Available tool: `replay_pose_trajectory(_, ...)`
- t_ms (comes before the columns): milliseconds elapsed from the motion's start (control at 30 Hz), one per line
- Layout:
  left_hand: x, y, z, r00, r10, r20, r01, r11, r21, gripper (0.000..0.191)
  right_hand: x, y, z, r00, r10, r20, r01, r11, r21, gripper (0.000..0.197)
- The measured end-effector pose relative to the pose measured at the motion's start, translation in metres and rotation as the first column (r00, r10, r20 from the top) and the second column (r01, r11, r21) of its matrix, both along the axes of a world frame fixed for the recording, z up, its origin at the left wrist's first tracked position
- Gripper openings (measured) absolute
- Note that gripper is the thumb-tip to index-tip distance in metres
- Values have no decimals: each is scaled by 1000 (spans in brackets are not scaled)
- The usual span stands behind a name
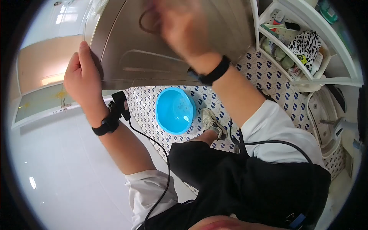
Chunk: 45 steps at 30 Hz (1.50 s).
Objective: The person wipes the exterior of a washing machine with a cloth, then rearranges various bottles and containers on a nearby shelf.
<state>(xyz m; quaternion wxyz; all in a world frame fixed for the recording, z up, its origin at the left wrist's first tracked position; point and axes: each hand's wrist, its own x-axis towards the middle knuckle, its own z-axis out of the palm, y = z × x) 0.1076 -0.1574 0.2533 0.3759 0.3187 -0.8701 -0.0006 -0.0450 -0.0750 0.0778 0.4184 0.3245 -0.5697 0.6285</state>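
A large brown-grey metallic panel (115,49) with an embossed outline, seemingly an appliance's side, fills the upper middle of the view. At its left edge, my left hand (83,74) is closed with the fingers curled around the border. My right hand (184,28) is over the panel's face, blurred by motion. By its fingers shows a thin dark loop (148,21); what it belongs to is unclear. The right fingertips are hidden or smeared. Beneath the panel, a light-blue plastic basin (175,112) stands on the floor, with some droplets or suds inside.
A white shelf rack (302,63) with toiletries and a spotted cloth pouch (306,46) stands at right. Below it is a pale tub (325,120). My shoe (211,120) is beside the basin on the patterned floor (276,92). A black cable (166,155) runs from my left wrist.
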Motion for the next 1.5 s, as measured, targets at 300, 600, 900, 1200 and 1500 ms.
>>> replay_pose_trajectory(300, 3, -9, -8, 999, 40, -27, -40, 999, -21, 54, 23, -8, 2, 988, 53, -148, -52, 999, 5, 24)
replay_pose_trajectory(600, 14, -14, -5, 999, -39, -35, 29, 965, -262, 59, 79, -7, -4, 989, 105, 106, -117, 987, 110, 33)
replay_pose_trajectory(900, 78, 50, -162, 525, -199, -828, 720, 622, 307, 44, 43, 58, -93, 904, 292, 313, -414, 779, 470, 26)
replay_pose_trajectory(1200, 85, 83, -265, 736, -8, -677, 675, 77, 734, 42, -2, 95, 138, 999, 26, -37, -20, 988, 154, 17)
replay_pose_trajectory(1500, 66, 66, -263, 730, 285, -621, 676, -173, 716, 22, -31, 93, 215, 997, 72, -42, -1, 509, 861, 36)
